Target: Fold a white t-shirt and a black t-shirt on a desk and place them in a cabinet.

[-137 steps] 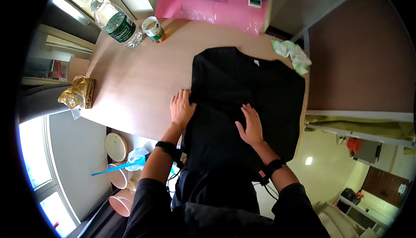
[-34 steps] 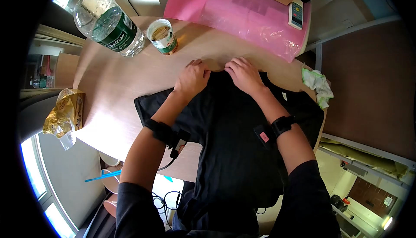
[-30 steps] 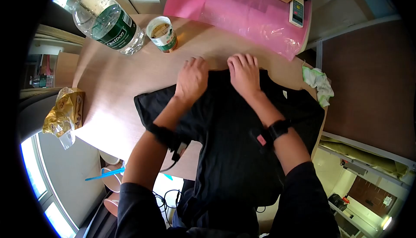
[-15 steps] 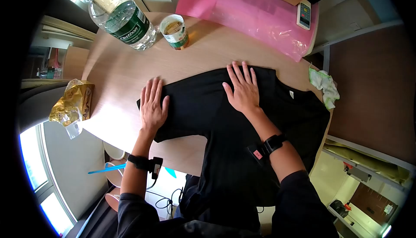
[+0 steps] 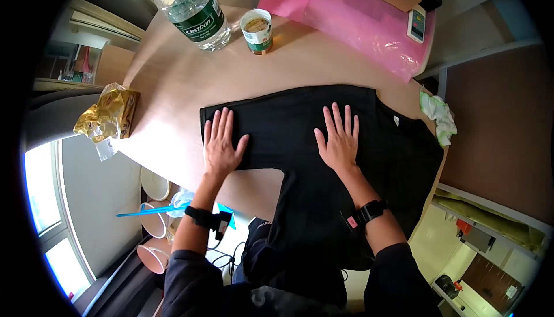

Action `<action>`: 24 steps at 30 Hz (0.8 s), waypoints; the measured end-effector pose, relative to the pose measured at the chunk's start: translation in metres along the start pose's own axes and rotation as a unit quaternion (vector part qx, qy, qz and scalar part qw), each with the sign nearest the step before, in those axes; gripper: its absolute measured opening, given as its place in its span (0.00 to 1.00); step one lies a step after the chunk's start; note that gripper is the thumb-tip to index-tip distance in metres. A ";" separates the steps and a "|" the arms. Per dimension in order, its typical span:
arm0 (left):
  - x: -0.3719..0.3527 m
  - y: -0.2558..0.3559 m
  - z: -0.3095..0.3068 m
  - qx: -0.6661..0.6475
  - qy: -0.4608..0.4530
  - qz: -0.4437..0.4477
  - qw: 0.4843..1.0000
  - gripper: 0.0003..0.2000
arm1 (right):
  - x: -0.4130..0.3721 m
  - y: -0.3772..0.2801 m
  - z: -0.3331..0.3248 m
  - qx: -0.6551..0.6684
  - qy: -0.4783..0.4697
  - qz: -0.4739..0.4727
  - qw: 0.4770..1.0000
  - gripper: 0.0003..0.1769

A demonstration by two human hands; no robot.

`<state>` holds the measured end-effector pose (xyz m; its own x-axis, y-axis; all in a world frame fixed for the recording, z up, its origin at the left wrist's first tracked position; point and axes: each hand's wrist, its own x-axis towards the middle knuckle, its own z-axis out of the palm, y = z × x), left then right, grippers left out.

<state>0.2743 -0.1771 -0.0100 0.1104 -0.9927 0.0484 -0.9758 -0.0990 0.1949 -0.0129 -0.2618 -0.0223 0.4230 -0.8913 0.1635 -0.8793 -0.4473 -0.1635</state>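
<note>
A black T-shirt [image 5: 311,144] lies spread on the light wooden table [image 5: 167,109], its neckline with a small white label at the right. My left hand [image 5: 221,147] rests flat on the end of the sleeve, fingers stretched out and pointing away from me. On the shirt's upper body, near the shoulder, lies my right hand [image 5: 340,141], palm down with fingers apart. Neither hand grips the cloth. The shirt's lower part hangs toward me past the table's near edge.
At the back stand a large water bottle [image 5: 199,20] and a cup [image 5: 257,33]. Pink plastic wrap [image 5: 346,25] holds a remote control [image 5: 416,24]. A golden packet [image 5: 109,115] sits at the left edge, a crumpled cloth [image 5: 438,115] at the right edge.
Both hands have slid toward me over the shirt, away from its upper edge. The sleeve end now lies straighter and flatter. The camera view has shifted slightly.
</note>
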 end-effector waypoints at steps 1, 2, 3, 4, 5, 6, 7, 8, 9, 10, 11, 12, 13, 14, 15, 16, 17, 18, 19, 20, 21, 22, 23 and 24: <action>0.001 -0.003 -0.002 -0.003 0.000 0.006 1.000 0.34 | 0.001 -0.001 -0.002 -0.001 0.004 -0.002 1.000 0.33; 0.001 0.001 -0.001 -0.004 0.001 0.009 1.000 0.34 | -0.002 -0.003 -0.005 -0.007 0.018 -0.001 1.000 0.33; 0.005 0.010 -0.002 0.005 0.027 0.010 1.000 0.34 | -0.005 -0.007 -0.009 0.002 0.020 0.003 1.000 0.33; 0.012 0.025 -0.010 0.016 0.053 0.008 0.998 0.33 | -0.007 -0.013 -0.011 0.012 0.020 0.004 1.000 0.33; 0.018 0.043 -0.018 -0.026 0.061 0.026 0.997 0.32 | -0.011 -0.017 -0.010 0.014 0.018 0.001 1.000 0.32; 0.026 0.055 -0.011 -0.060 0.066 0.051 0.995 0.30 | -0.014 -0.019 -0.006 0.009 0.013 0.001 1.000 0.32; 0.031 0.064 0.000 -0.059 0.062 0.072 0.994 0.30 | -0.015 -0.019 -0.003 0.004 0.011 0.000 1.000 0.32; 0.034 0.067 0.012 -0.057 0.057 0.093 0.992 0.29 | -0.016 -0.018 0.000 0.000 0.009 -0.001 1.000 0.32; 0.035 0.064 0.019 -0.043 0.056 0.095 0.993 0.28 | -0.016 -0.018 0.000 0.000 0.005 -0.001 1.000 0.32; 0.037 0.059 0.012 -0.043 0.043 0.095 0.994 0.28 | -0.014 -0.018 0.000 0.000 0.006 0.001 1.000 0.32; 0.037 0.051 0.009 -0.049 0.040 0.097 0.993 0.28 | -0.014 -0.018 0.000 -0.001 0.008 0.006 1.000 0.32; 0.039 0.040 0.008 -0.055 0.038 0.101 0.993 0.27 | -0.015 -0.016 0.002 -0.004 0.004 0.007 1.000 0.32; 0.037 0.030 0.008 -0.049 0.043 0.097 0.993 0.27 | -0.015 -0.016 0.002 -0.005 0.006 0.007 1.000 0.32; 0.032 0.023 0.008 -0.036 0.053 0.094 0.993 0.26 | -0.016 -0.017 0.002 -0.005 0.008 0.007 1.000 0.32; 0.026 0.026 0.008 -0.039 0.062 0.075 0.994 0.27 | -0.016 -0.016 0.002 -0.006 0.014 0.006 1.000 0.31; 0.018 0.031 0.004 -0.040 0.072 0.057 0.995 0.27 | -0.017 -0.017 0.003 -0.004 0.014 0.009 1.000 0.31; 0.008 0.038 -0.004 -0.033 0.039 0.078 0.996 0.28 | -0.017 -0.016 0.003 -0.001 0.015 0.009 1.000 0.31; -0.001 0.042 -0.005 -0.028 0.019 0.087 0.996 0.28 | -0.016 -0.016 0.004 0.001 0.017 0.008 1.000 0.31; -0.009 0.036 -0.003 -0.017 0.014 0.069 0.997 0.28 | -0.015 -0.015 0.003 0.000 0.018 0.010 1.000 0.31; -0.016 0.024 0.001 -0.006 0.008 0.050 0.999 0.27 | -0.015 -0.014 0.002 0.012 0.018 -0.002 1.000 0.31; -0.016 0.010 0.003 -0.023 0.022 0.027 0.999 0.27 | -0.016 -0.013 0.000 0.023 0.019 -0.012 0.999 0.31; -0.017 -0.001 0.005 -0.032 0.051 0.027 0.998 0.27 | -0.016 -0.011 -0.001 0.026 0.012 -0.032 0.999 0.32; -0.020 -0.009 0.003 -0.065 0.067 0.032 0.995 0.27 | -0.021 -0.012 -0.005 0.049 0.005 -0.031 0.998 0.33; -0.018 -0.014 -0.001 -0.096 0.088 0.037 0.991 0.27 | -0.022 -0.013 -0.014 0.071 0.004 -0.032 0.997 0.34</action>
<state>0.2862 -0.1574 -0.0130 0.0885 -0.9676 0.2366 -0.9306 0.0044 0.3660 -0.0134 -0.2357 -0.0102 0.4744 -0.8607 0.1848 -0.8107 -0.5090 -0.2894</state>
